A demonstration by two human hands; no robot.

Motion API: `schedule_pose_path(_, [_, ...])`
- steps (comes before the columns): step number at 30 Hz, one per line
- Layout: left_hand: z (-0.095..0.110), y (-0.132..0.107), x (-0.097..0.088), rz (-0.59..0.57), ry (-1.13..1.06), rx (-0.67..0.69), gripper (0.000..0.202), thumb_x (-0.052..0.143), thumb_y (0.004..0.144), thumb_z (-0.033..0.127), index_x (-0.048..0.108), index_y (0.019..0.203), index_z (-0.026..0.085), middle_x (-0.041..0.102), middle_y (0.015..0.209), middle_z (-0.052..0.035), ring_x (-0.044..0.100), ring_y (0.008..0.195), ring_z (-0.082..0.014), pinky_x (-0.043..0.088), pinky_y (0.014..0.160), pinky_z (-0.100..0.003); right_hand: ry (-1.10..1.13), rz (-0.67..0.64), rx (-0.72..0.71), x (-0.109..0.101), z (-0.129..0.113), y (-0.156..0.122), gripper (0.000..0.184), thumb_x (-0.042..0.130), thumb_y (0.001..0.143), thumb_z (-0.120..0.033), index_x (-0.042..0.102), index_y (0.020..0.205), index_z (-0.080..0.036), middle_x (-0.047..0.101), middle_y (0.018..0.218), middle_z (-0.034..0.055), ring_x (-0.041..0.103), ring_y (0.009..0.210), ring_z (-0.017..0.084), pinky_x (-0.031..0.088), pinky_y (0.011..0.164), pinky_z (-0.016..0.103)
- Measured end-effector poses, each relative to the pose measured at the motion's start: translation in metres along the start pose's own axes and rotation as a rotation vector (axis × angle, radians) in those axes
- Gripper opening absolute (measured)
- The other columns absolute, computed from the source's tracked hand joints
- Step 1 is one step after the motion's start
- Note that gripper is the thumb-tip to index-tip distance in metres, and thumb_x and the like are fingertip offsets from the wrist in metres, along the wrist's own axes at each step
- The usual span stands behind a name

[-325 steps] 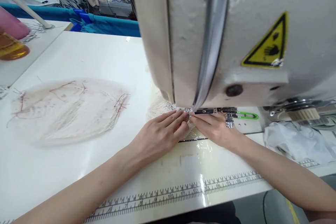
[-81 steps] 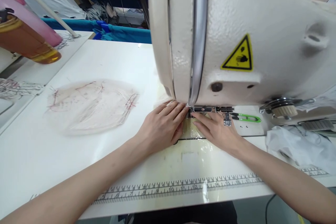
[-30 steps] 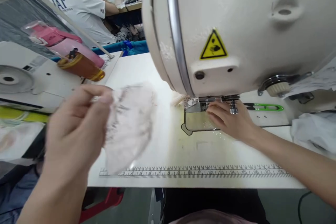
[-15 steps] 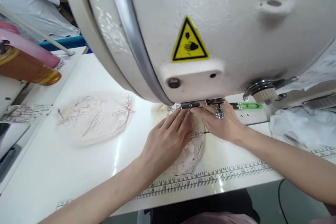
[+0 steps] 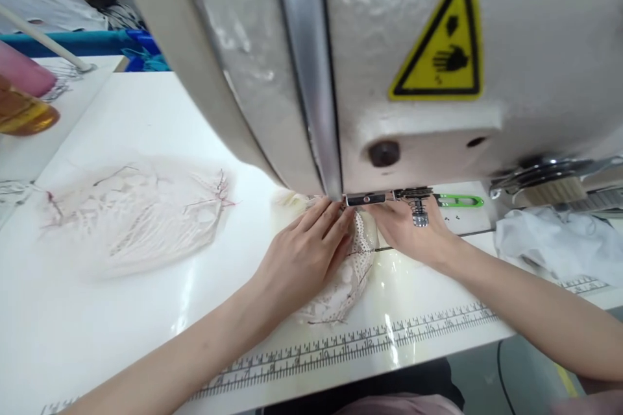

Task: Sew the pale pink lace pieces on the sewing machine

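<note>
A pale pink lace piece (image 5: 335, 301) with a dotted trim lies on the sewing machine's table, under the needle area. My left hand (image 5: 304, 243) rests on it, palm down, with fingers stretched toward the needle. From the other side my right hand (image 5: 413, 230) reaches to the lace's right edge. Its fingers stretch forward, their tips partly hidden behind the metal fittings under the sewing machine head (image 5: 413, 136). The needle itself is hidden. Another lace piece (image 5: 146, 220) with loose dark red threads lies flat on the left.
Green-handled thread snips (image 5: 460, 201) lie behind my right hand. White cloth (image 5: 549, 240) is bunched at the right. A printed ruler (image 5: 350, 347) runs along the front edge. Pink (image 5: 24, 71) and amber (image 5: 26, 113) thread cones stand at the left.
The camera view has come closer to the machine head, which looks larger and shifted right. Both hands stay on the lace near the needle area, with little visible movement.
</note>
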State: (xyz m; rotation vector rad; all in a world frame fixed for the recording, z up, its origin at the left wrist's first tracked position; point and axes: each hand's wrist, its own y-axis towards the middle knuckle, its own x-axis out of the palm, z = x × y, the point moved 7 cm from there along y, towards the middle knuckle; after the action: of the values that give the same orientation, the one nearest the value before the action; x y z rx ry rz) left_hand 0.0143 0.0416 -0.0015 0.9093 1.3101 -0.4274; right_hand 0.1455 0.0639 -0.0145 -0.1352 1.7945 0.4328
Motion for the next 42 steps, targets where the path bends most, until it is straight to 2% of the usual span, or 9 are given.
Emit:
schedule_pose_path(6, [-0.001,0.000,-0.001,0.003,-0.029,0.011,0.039,0.044,0.096,0.025,0.054,0.129,0.006,0.059,0.130,-0.0155,0.054,0.124,-0.0294,0.051,0.100,-0.044,0.095,-0.029,-0.013,-0.016,-0.006,0.002,0.034,0.035,0.098,-0.029,0.060,0.120,-0.032,0.069,0.106,0.0033,0.064,0.094,0.024,0.056,0.072,0.042])
schedule_pose_path(10, [-0.001,0.000,0.000,0.010,-0.047,0.010,0.039,0.046,0.095,0.025,0.054,0.129,0.006,0.059,0.130,-0.0160,0.053,0.124,-0.0303,0.050,0.100,-0.046,0.164,-0.099,0.085,-0.012,0.000,0.001,0.034,0.034,0.099,-0.032,0.061,0.117,-0.027,0.068,0.107,0.0061,0.064,0.097,0.026,0.056,0.072,0.042])
schedule_pose_path(13, [-0.001,0.000,0.001,0.023,-0.042,0.014,0.040,0.047,0.095,0.025,0.055,0.129,0.005,0.059,0.129,-0.0168,0.053,0.124,-0.0308,0.050,0.101,-0.046,0.213,-0.058,0.096,-0.007,0.003,0.001,0.031,0.041,0.097,-0.038,0.059,0.121,-0.028,0.067,0.108,0.0064,0.064,0.100,0.027,0.056,0.077,0.044])
schedule_pose_path(19, [-0.001,0.002,0.001,0.019,-0.032,0.006,0.040,0.046,0.096,0.025,0.055,0.129,0.004,0.059,0.130,-0.0171,0.054,0.122,-0.0308,0.050,0.101,-0.045,0.262,0.119,-0.134,-0.010,-0.002,-0.001,0.031,0.048,0.095,-0.036,0.055,0.125,-0.033,0.067,0.103,0.0043,0.064,0.096,0.027,0.056,0.076,0.042])
schedule_pose_path(27, [-0.001,0.000,0.003,0.035,-0.022,0.019,0.040,0.046,0.096,0.026,0.055,0.128,0.004,0.058,0.130,-0.0174,0.056,0.121,-0.0294,0.049,0.102,-0.046,-0.084,0.221,-0.245,-0.009,-0.011,-0.002,0.038,0.048,0.086,-0.009,0.058,0.119,-0.025,0.070,0.095,0.0051,0.061,0.074,0.020,0.046,0.067,0.035])
schedule_pose_path(34, [0.006,0.005,-0.013,0.080,0.032,0.052,0.035,0.049,0.094,0.026,0.058,0.122,0.007,0.062,0.125,-0.0158,0.057,0.120,-0.0285,0.054,0.094,-0.043,-0.212,0.419,-0.440,-0.028,-0.028,-0.014,0.026,0.048,0.081,-0.002,0.064,0.092,-0.020,0.070,0.093,-0.0046,0.056,0.069,0.011,0.034,0.062,0.031])
schedule_pose_path(37, [0.017,0.002,-0.035,0.138,0.055,0.141,0.021,0.059,0.089,0.023,0.064,0.106,0.011,0.070,0.109,-0.0098,0.066,0.099,-0.0237,0.056,0.078,-0.037,-0.205,0.485,-0.543,-0.033,-0.035,-0.019,0.025,0.047,0.081,0.001,0.060,0.076,-0.020,0.067,0.081,-0.0075,0.051,0.066,0.009,0.036,0.066,0.029])
schedule_pose_path(39, [0.034,-0.008,-0.048,0.144,0.056,0.328,0.009,0.065,0.085,0.021,0.066,0.091,0.015,0.072,0.096,-0.0048,0.066,0.084,-0.0192,0.052,0.065,-0.032,-0.186,0.491,-0.615,-0.032,-0.038,-0.022,0.028,0.045,0.081,0.002,0.059,0.073,-0.021,0.065,0.076,-0.0084,0.048,0.064,0.009,0.039,0.070,0.027])
schedule_pose_path(42, [0.056,-0.035,-0.051,0.041,0.124,0.592,0.007,0.063,0.086,0.023,0.067,0.088,0.018,0.070,0.097,-0.0042,0.062,0.086,-0.0195,0.047,0.060,-0.031,-0.125,0.448,-0.692,-0.028,-0.040,-0.023,0.030,0.043,0.080,0.004,0.058,0.073,-0.021,0.064,0.073,-0.0095,0.046,0.061,0.008,0.039,0.068,0.025])
